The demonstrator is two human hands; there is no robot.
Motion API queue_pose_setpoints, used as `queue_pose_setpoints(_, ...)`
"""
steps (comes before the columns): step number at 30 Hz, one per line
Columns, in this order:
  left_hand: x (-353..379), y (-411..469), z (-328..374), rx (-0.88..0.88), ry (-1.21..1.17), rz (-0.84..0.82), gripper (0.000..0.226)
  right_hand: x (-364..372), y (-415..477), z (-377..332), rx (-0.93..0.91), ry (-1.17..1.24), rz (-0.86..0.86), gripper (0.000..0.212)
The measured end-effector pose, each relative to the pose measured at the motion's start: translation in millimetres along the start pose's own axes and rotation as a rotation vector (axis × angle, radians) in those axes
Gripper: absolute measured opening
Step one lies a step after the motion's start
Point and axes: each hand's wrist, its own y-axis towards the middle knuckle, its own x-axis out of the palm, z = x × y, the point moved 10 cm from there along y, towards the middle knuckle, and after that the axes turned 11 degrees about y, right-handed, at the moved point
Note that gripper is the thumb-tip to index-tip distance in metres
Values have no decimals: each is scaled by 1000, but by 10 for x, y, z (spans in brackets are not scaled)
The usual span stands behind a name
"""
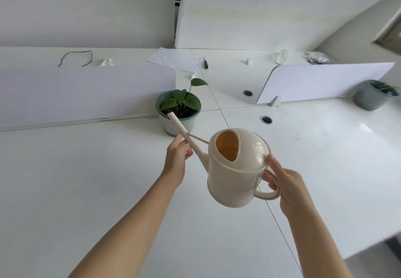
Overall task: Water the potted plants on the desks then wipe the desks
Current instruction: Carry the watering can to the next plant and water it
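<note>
A cream watering can (235, 176) hangs tilted above the white desk (86, 180). My right hand (286, 184) grips its loop handle, thumb on the lid. My left hand (176, 158) pinches the long thin spout partway along. The spout tip rests at the rim of a green pot holding a leafy plant (180, 106), over the dark soil. A second green pot (374, 94) stands at the far right by a divider, with little visible growth.
Low white dividers (86, 91) run behind the desk on the left and right. Two round cable holes (266, 119) sit right of the plant. On the far desk lie papers (175, 59), a black pen, a cord loop and crumpled tissues.
</note>
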Motion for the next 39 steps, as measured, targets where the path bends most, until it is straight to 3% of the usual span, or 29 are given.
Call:
queue_pose_setpoints(25,298,700,-71,-133,16,-223,66,263,-2,-234,2,-56,97,25)
queue_pose_setpoints(31,387,793,-76,-171,51,-264,43,232,46,-305,-6,-31,111,20)
queue_pose_setpoints(36,460,822,-31,-157,52,-289,53,206,49,-290,1,3,139,21)
queue_pose_setpoints(39,489,827,22,-152,52,-299,44,221,48,-315,-8,2,136,22)
